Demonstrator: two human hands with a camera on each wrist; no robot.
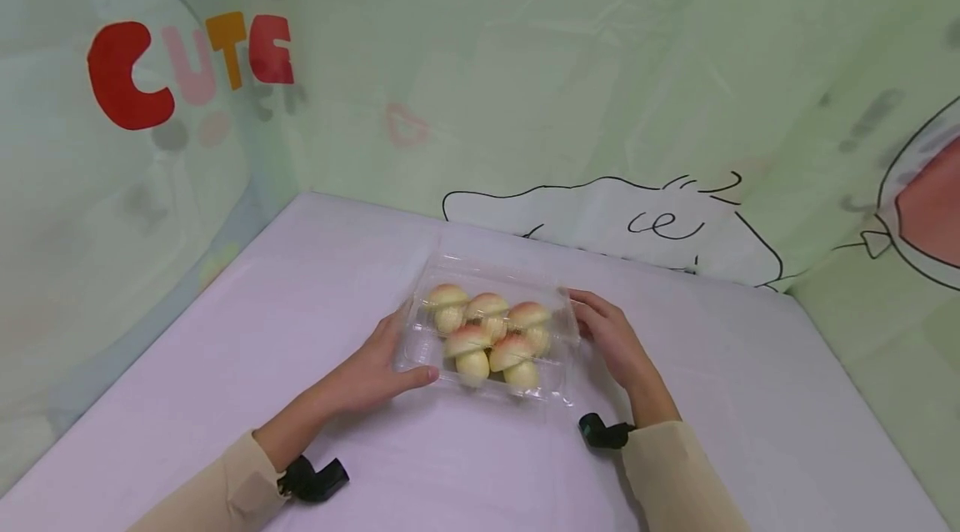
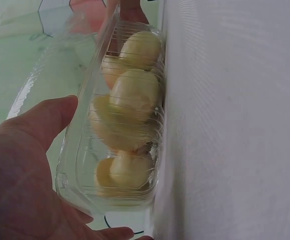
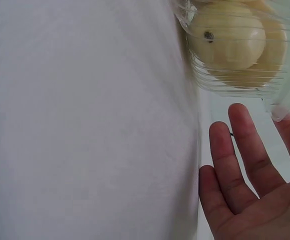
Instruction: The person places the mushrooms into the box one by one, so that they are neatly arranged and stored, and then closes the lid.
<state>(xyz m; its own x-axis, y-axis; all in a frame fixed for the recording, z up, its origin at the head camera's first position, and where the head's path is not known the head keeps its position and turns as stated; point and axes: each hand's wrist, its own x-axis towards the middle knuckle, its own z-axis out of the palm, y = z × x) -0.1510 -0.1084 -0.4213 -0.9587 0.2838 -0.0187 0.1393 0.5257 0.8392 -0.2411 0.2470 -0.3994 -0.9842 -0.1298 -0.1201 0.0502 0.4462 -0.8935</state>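
Note:
A clear plastic clamshell container [image 1: 558,378] stands on the white-covered table, holding several pale yellow mushroom-shaped pieces [image 1: 472,365] with reddish caps. Its clear lid [image 2: 32,82] shows raised above the filled part in the left wrist view. My left hand [image 1: 371,369] is spread at the container's left side, thumb stretched toward the front and its tip at the rim. On the other side, my right hand [image 1: 611,340] has its fingers extended by the right back corner. In the right wrist view one fingertip [image 3: 281,114] meets the plastic edge, while the other fingers sit apart from it.
The white cloth-covered table [image 1: 465,465] is enclosed by pale green printed curtains [image 1: 600,57], with coloured "CUTE" letters [image 1: 127,77] at the left. Black wrist cameras [image 1: 318,480] are strapped at both beige sleeves [image 1: 678,474].

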